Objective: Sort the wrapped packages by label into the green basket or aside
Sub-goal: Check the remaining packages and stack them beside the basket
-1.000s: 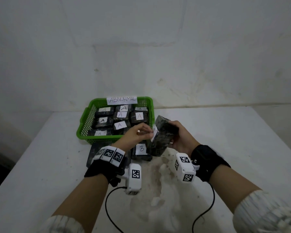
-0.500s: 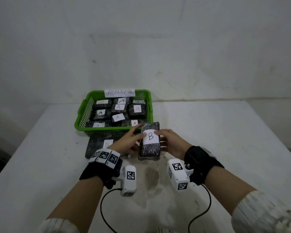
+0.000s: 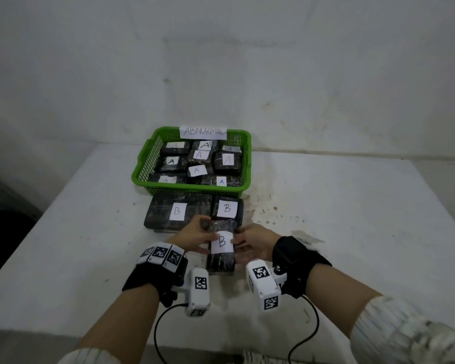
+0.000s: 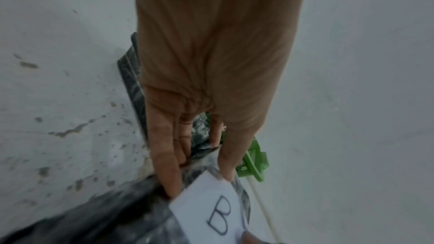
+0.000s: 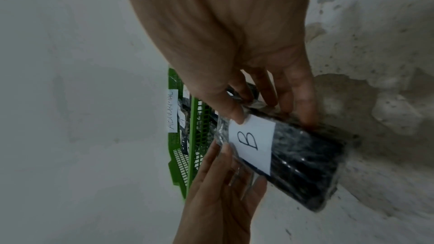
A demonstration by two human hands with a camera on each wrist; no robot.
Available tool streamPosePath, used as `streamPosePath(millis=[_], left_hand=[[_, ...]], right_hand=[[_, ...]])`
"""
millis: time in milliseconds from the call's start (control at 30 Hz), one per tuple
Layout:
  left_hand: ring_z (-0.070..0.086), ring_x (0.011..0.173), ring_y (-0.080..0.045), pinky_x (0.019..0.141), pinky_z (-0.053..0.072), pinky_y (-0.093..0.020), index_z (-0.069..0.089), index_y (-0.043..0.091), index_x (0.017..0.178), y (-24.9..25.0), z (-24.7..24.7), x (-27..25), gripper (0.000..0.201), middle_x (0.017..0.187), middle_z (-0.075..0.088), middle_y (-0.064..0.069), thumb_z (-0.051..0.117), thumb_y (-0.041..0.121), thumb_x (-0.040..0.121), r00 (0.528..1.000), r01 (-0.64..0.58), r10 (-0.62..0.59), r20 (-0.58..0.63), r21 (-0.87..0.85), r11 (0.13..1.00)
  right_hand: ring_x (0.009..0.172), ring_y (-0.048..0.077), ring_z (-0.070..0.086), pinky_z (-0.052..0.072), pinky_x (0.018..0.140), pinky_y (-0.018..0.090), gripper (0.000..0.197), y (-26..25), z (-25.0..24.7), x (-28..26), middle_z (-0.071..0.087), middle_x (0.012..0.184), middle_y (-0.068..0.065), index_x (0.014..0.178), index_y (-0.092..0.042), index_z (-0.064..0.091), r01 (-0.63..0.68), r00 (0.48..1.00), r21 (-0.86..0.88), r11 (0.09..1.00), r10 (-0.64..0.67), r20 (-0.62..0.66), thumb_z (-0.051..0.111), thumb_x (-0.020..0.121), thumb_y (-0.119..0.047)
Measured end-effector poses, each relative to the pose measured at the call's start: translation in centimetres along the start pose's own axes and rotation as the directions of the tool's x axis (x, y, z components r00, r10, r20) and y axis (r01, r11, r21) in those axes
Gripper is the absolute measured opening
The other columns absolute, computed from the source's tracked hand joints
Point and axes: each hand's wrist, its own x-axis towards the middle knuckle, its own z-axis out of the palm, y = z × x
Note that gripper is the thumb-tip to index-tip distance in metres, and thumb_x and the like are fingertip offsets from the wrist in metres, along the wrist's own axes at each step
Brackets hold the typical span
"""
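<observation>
1. On the white table (image 3: pixel 352 232), just in front of the green basket (image 3: pixel 142 166), both hands hold one dark wrapped package (image 3: pixel 221 261) whose white label (image 3: pixel 222 242) reads B.
2. The left hand (image 3: pixel 195 236) pinches the package's left edge with thumb on top and fingers along the side; the right hand (image 3: pixel 252 243) grips the opposite edge the same way, thumb at the label's corner. Both are clamped on the package, neither open.
3. The package's long axis runs away from the person, toward the basket, so the hands flank its two long sides at about equal reach.
4. Its far end nearly meets a small B package (image 3: pixel 227 208), which lies beside a larger B package (image 3: pixel 177 211). I cannot tell whether the ends touch.
5. The basket, tagged ABNORMAL (image 3: pixel 203 132), holds only packages marked A (image 3: pixel 227 160).
6. Judging by the label, this one belongs aside, not in the basket. It seems low over the table or resting on it; the release needs only both grips to open sideways.
</observation>
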Motion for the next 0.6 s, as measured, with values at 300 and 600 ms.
streamPosePath(millis=[300,600], left_hand=[[0.053,0.091,-0.022,0.061,0.047,-0.025,0.047,0.012,0.115,-1.1,0.5,0.9,0.038,0.096,0.056,-0.009,0.059,-0.007,0.084,0.998,-0.038,0.042,-0.040,0.100,0.994],[0.052,0.120,-0.028,0.086,0.043,-0.023,0.039,0.007,0.140,-0.4,-0.2,-0.5,0.047,0.133,0.052,-0.018,0.046,-0.001,0.094,0.993,-0.089,0.078,0.091,0.117,0.989]], right_hand=[[0.091,0.031,0.062,0.050,0.094,0.050,0.007,0.5,0.9,2.3,0.063,0.098,0.018,0.095,0.002,0.060,-0.003,0.998,-0.042,0.999,0.001,-0.068,0.054,0.092,0.003],[0.071,0.019,0.058,0.049,0.062,0.029,0.011,1.1,1.4,2.5,0.063,0.086,0.010,0.089,-0.002,0.061,0.036,0.989,0.055,0.998,-0.028,-0.142,0.052,0.093,0.004]])
